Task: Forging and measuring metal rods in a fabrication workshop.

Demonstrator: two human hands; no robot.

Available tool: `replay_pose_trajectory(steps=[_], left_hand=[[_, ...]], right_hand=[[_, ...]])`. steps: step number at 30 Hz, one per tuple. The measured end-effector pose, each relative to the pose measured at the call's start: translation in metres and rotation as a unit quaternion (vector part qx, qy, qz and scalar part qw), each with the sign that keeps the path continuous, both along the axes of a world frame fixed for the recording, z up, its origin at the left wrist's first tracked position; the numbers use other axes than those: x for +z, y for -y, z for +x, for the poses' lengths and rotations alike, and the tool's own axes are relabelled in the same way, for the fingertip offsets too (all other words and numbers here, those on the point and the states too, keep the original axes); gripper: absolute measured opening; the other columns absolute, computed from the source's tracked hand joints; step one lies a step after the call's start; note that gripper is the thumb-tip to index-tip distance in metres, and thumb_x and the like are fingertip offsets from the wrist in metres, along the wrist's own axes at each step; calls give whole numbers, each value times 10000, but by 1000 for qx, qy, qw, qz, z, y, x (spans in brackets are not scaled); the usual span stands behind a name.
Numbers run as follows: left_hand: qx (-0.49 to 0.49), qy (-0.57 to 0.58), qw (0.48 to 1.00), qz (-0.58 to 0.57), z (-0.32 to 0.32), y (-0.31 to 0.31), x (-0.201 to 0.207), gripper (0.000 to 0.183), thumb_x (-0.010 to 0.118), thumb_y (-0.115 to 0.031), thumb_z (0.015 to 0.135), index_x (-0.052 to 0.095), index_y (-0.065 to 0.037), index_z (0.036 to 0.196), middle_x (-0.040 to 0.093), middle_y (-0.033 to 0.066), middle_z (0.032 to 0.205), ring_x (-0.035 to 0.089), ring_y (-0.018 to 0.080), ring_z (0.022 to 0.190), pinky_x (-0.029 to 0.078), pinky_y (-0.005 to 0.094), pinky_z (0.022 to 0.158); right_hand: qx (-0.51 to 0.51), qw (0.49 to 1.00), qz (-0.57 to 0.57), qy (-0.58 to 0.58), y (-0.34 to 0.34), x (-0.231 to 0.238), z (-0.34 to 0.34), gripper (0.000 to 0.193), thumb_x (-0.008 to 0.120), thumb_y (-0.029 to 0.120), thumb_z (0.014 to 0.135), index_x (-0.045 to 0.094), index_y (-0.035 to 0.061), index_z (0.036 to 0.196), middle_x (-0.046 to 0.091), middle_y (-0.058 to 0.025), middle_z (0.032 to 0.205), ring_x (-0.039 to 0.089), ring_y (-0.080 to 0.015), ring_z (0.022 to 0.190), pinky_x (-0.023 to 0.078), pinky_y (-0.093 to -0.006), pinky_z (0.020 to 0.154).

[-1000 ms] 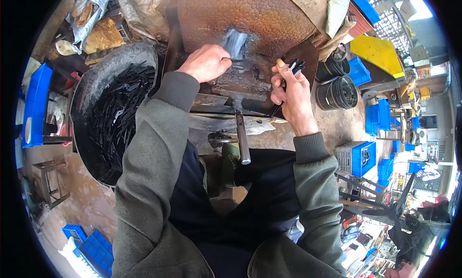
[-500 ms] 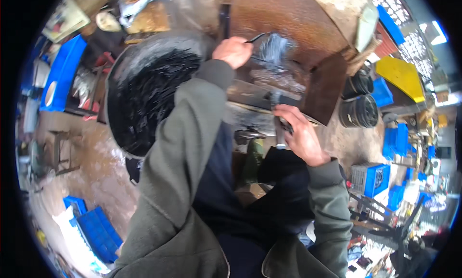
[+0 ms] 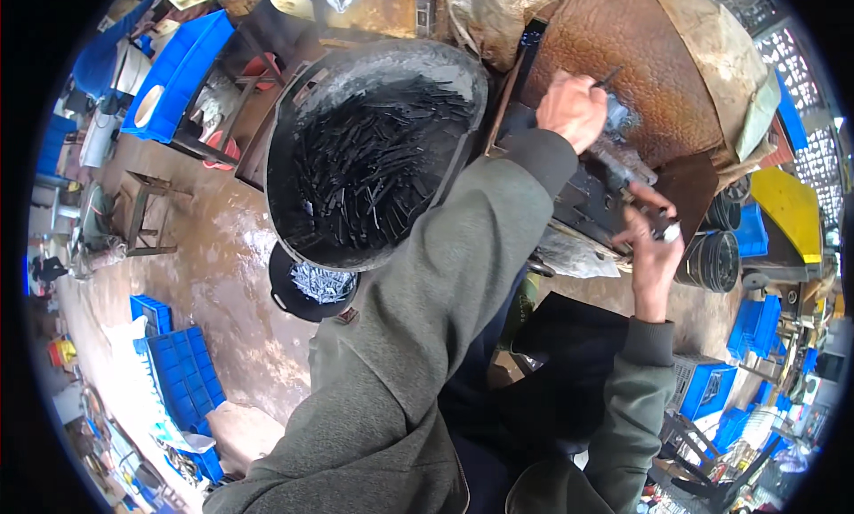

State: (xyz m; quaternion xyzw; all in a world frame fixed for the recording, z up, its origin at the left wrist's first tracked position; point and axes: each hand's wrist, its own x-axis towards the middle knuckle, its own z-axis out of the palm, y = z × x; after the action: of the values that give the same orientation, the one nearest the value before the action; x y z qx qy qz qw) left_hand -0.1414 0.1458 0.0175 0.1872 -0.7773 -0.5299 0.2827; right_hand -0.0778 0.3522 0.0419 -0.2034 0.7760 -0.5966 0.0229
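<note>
My left hand (image 3: 572, 110) is closed, its fingertips pinching a thin dark strip (image 3: 608, 76) that pokes out past them. It hovers beside a blurred bluish-grey patch (image 3: 625, 116), in front of a brown, rough-faced shield (image 3: 663, 92). Lower and to the right, my right hand (image 3: 656, 252) is curled around a dark handle (image 3: 660, 219) with a shiny end. This handle lies by the near side of a dark, grimy work box, at the end of a grey metal bar (image 3: 624, 165). My left fingers hide part of the bluish-grey patch.
At left stands a big black tub (image 3: 277, 149) of dark strips (image 3: 374, 172). Below it, a small black bucket (image 3: 283, 293) holds silvery pieces (image 3: 322, 283). Dark buckets (image 3: 712, 261) and a yellow panel (image 3: 783, 213) are at right. Blue crates (image 3: 185, 367) sit on the wet floor.
The view has swung left, showing more of the tub and the small bucket. My left hand has moved farther across the work box. The handle in my right hand has turned from pointing toward me.
</note>
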Motion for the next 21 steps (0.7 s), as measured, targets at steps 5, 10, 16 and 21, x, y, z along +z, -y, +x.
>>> replay_pose_trajectory(steps=[5,10,16,21], left_hand=[[-30,-17,999,12,0,-7,4,314,602,-237,880,704,19,1032,610,281,1088,610,433,1006,487,466,906],[-23,-3,1000,14,-1,-5,8,322,624,-224,865,699,53,1011,604,290,1095,612,435,1004,494,461,894],[-42,6,999,24,-1,-6,8,316,612,-232,862,699,54,967,586,290,1099,614,449,992,500,487,876],[-46,-2,998,40,-3,-4,2,314,617,-231,860,702,46,981,599,284,1064,611,440,988,496,476,876]], right_hand=[[-72,996,-38,31,29,27,-49,271,660,139,955,618,-5,1181,661,-60,1087,589,-65,789,516,-246,529],[-110,993,-16,44,38,32,-113,267,691,237,943,676,25,1106,559,48,702,455,-24,551,465,-227,487],[-137,990,-1,18,52,25,-162,286,699,268,938,692,19,1078,439,78,607,387,-33,497,461,-238,473],[-140,990,-13,16,59,19,-173,295,717,264,925,669,18,1083,476,52,622,422,-46,507,476,-243,457]])
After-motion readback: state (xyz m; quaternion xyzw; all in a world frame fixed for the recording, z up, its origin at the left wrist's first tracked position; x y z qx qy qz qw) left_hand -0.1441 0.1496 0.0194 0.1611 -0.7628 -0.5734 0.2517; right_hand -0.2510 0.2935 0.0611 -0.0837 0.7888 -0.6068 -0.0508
